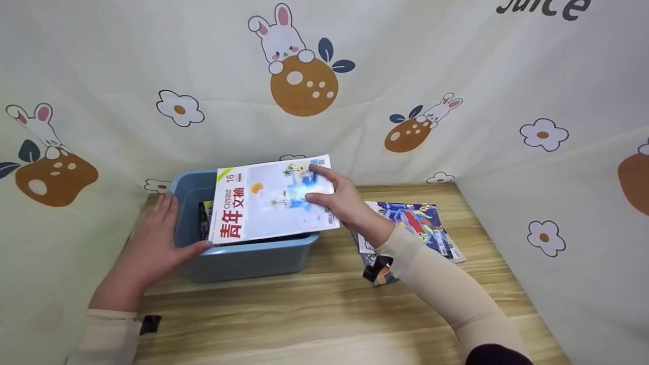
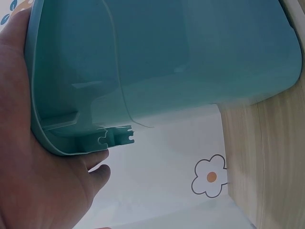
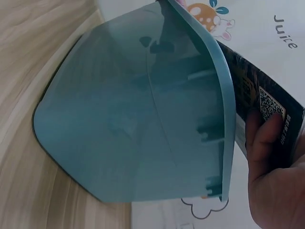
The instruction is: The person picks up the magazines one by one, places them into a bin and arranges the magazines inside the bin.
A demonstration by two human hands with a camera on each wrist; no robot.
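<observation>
A white-covered magazine (image 1: 276,203) with red Chinese lettering lies tilted across the top of a blue plastic bin (image 1: 248,263). My right hand (image 1: 347,200) grips its right edge, thumb on the cover. From below, the right wrist view shows fingers of the right hand (image 3: 269,148) against the magazine's dark back cover (image 3: 267,95), beside a QR code. At the bin's left side, my left hand (image 1: 152,243) holds the rim, its thumb reaching the front corner. The left wrist view has the left hand (image 2: 52,162) around the bin's rim (image 2: 34,95). Most of the bin's inside is hidden.
Several magazines (image 1: 416,228) lie overlapping on the wooden table (image 1: 314,324), right of the bin and partly behind my right forearm. A dark printed item (image 1: 205,218) shows inside the bin's left part. Patterned cloth (image 1: 228,66) hangs behind and at both sides.
</observation>
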